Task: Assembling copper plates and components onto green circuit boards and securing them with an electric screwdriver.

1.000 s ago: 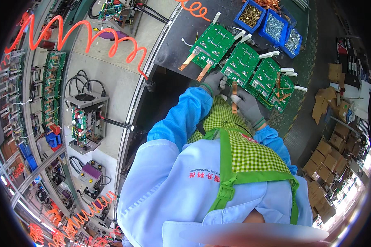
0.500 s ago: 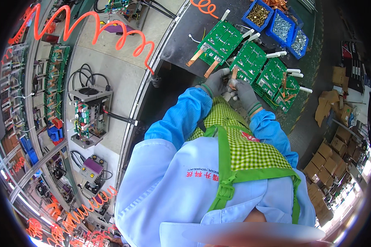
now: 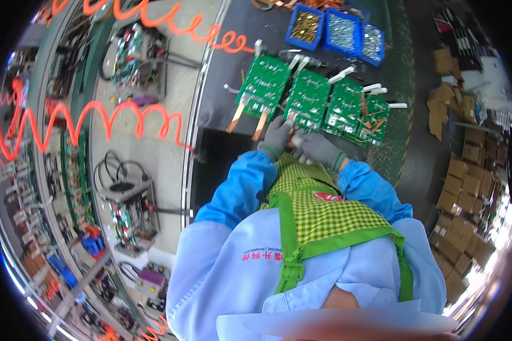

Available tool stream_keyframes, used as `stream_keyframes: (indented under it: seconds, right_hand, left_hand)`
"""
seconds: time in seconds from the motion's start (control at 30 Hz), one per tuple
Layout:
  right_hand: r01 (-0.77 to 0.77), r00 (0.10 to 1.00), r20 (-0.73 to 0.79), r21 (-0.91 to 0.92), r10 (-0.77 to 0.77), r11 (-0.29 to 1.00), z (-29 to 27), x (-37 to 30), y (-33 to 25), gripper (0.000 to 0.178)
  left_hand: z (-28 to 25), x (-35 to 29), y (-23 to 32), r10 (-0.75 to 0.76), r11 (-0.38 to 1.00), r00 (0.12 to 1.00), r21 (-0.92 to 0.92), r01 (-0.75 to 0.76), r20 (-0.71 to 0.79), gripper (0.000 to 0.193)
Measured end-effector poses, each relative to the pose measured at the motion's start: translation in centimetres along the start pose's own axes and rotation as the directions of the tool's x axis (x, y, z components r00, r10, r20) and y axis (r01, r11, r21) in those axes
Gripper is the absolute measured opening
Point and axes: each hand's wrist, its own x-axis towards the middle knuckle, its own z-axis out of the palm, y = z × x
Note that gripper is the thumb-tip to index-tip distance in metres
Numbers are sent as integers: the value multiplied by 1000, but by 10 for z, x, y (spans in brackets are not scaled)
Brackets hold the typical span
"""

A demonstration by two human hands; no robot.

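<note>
At the near edge of the second green circuit board [image 3: 307,98], my gloved hands are close together. A copper strip [image 3: 290,136] shows narrowly between them, mostly covered by the fingers. My left hand [image 3: 276,138] closes on its left side. My right hand [image 3: 314,150] is curled just right of it; what its fingers hold is hidden. To the left lies another board [image 3: 263,81] with two copper strips [image 3: 260,126] jutting from its near edge. Further right are a third board [image 3: 343,107] and a fourth board [image 3: 375,129] with loose copper pieces on it.
Blue bins hold brass-coloured screws [image 3: 305,26] and silver hardware [image 3: 342,30] at the table's far side. White connectors [image 3: 341,74] stick out from the boards. An orange coiled hose [image 3: 139,122] hangs on the left, beside electrical units [image 3: 129,210]. Cardboard boxes [image 3: 461,184] are stacked at right.
The view has shifted, so the boards and bins appear further left. The copper strip that stood up clearly by my right fingers is now mostly covered, and my right hand lies flatter across it.
</note>
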Motion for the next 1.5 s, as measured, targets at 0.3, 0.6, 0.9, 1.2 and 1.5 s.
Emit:
stream_keyframes:
  seconds: [0.3,0.6,0.9,1.2,1.5]
  right_hand:
    - [528,741,-462,-46,-487,848,-237,-93,-53,32]
    - [-79,479,-559,-795,-677,601,-433,50,19,34]
    - [-99,503,-613,-741,-610,664,-453,127,13,28]
    - [210,283,-668,-657,-688,724,-469,113,-10,18]
    - [219,703,-81,-921,-707,323,-400,159,-52,35]
  left_hand:
    - [13,-9,25,-138,990,990,16,139,-22,19]
    - [16,-11,21,-155,984,976,-112,138,-154,21]
    - [19,-18,21,-243,970,932,-91,226,-268,22]
    - [23,-19,25,-255,965,923,-140,223,-289,22]
    - [35,-20,24,-186,982,924,-97,163,-335,25]
